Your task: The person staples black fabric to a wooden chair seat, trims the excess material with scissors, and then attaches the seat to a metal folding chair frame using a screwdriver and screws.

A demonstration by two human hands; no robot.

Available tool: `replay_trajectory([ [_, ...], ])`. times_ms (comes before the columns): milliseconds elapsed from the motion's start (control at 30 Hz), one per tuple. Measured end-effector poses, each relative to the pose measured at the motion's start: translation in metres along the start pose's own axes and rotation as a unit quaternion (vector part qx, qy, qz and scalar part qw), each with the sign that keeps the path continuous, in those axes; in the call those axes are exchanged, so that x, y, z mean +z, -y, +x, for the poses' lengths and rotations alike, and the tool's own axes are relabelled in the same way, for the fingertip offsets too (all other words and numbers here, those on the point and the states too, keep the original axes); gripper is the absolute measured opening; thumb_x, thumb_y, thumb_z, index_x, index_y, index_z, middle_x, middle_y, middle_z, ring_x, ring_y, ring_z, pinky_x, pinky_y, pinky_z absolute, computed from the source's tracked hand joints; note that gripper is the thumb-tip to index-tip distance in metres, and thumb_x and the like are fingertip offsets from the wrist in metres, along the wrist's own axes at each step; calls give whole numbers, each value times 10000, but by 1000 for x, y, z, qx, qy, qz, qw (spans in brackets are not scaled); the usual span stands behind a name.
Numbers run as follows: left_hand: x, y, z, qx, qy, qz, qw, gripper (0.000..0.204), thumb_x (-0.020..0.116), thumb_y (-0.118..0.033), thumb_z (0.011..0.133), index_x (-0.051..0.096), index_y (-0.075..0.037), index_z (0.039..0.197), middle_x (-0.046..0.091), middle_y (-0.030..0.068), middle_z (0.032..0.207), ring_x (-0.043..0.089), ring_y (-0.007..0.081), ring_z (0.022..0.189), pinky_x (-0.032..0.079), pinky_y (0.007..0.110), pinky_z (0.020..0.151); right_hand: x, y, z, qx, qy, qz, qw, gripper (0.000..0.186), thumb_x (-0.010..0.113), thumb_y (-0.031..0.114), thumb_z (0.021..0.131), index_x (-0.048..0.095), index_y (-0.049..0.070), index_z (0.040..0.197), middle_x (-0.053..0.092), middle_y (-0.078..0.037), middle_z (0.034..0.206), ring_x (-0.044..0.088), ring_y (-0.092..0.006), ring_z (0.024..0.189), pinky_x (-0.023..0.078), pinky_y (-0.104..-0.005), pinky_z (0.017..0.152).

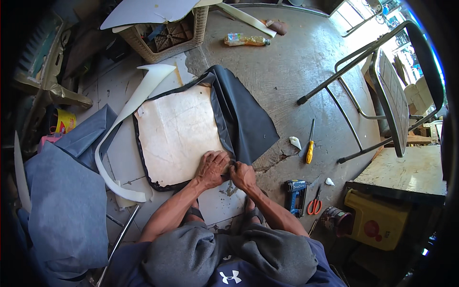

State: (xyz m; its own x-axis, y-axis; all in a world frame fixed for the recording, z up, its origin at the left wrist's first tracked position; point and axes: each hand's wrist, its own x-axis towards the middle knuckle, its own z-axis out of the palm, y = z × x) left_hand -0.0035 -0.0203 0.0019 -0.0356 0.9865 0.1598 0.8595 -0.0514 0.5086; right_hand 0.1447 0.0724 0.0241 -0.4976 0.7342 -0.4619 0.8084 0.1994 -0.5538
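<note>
A seat panel (179,134) lies on the floor before me, pale board side up, with black vinyl folded around its edges. At its right side a wide loose flap of black vinyl (244,119) spreads over the floor. My left hand (213,168) rests on the panel's near right corner, its fingers bent and closed over the edge of the vinyl. Right beside it, my right hand (243,175) is closed in a pinch on the vinyl at that corner. The fingertips of both hands are partly hidden.
On the right lie a yellow-handled screwdriver (310,149), a blue staple gun (295,197), orange-handled scissors (315,205) and an open can (337,221). A metal-framed chair (354,129) stands beyond. White foam strip (122,117) and grey-blue fabric (67,205) lie left; a plastic bottle (246,40) lies ahead.
</note>
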Motion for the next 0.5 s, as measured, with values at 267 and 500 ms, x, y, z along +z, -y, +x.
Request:
replay_trajectory([
  [267, 19, -15, 12, -136, -98, -112, 980, 148, 736, -196, 845, 707, -59, 893, 664, 78, 1193, 548, 299, 1224, 334, 503, 1120, -54, -29, -35, -125, 26, 185, 975, 284, 632, 245, 980, 720, 83, 1196, 755, -207, 1062, 727, -427, 1004, 570, -467, 891],
  [500, 12, -1, 13, -110, -144, -112, 977, 88, 732, -117, 874, 724, -36, 909, 717, 116, 1167, 649, 361, 1153, 448, 552, 1081, -93, -179, -133, 143, -213, -146, 956, 659, 783, 195, 824, 449, -23, 1348, 614, -296, 1162, 569, -474, 1175, 465, -516, 996],
])
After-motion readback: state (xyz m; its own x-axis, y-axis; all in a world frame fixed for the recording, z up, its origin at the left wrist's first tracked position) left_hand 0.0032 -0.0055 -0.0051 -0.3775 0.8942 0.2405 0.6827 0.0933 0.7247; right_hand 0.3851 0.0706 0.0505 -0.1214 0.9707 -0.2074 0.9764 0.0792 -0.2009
